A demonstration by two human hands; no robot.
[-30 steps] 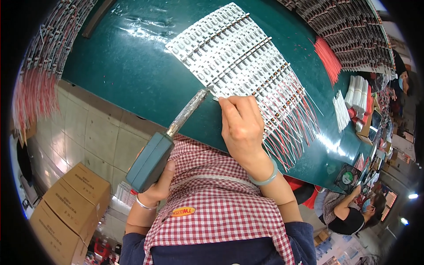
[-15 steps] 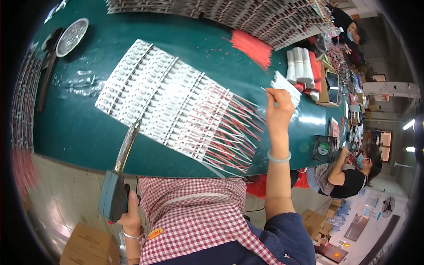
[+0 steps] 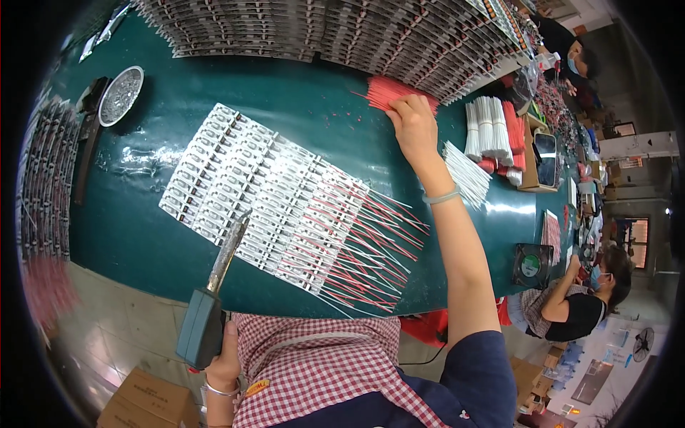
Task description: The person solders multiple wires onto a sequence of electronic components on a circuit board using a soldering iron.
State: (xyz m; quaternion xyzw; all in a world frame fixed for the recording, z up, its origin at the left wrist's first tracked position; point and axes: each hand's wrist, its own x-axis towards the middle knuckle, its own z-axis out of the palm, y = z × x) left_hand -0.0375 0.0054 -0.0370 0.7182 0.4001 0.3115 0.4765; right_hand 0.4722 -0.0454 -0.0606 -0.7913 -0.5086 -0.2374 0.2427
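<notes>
My left hand (image 3: pixel 225 358) is wrapped round the handle of a blue-grey soldering gun (image 3: pixel 201 329). The gun's long metal barrel points up over the near edge of a panel of white circuit boards (image 3: pixel 242 182), its tip close above it. Red and white wires (image 3: pixel 371 250) fan out from the panel's right end. Farther off, my right hand (image 3: pixel 415 128) pinches at a pile of short red wires (image 3: pixel 399 93), fingertips on their near ends. Which strands lie between the fingers is hidden. A pile of white wires (image 3: pixel 465 175) lies beside my right wrist.
Stacked board panels (image 3: pixel 321 36) line the table's far side. A metal bowl (image 3: pixel 120 96) stands at far left, near more wired panels (image 3: pixel 46 185). Bundled white wires (image 3: pixel 489 130), a box with a phone (image 3: pixel 546 153) and a small fan (image 3: pixel 533 264) are at right. Two people work beyond.
My right hand has moved from beside the white wires, where it pinched a thin white strand, up and left to the red pile. The soldering gun stays in my left hand, its tip slightly farther right.
</notes>
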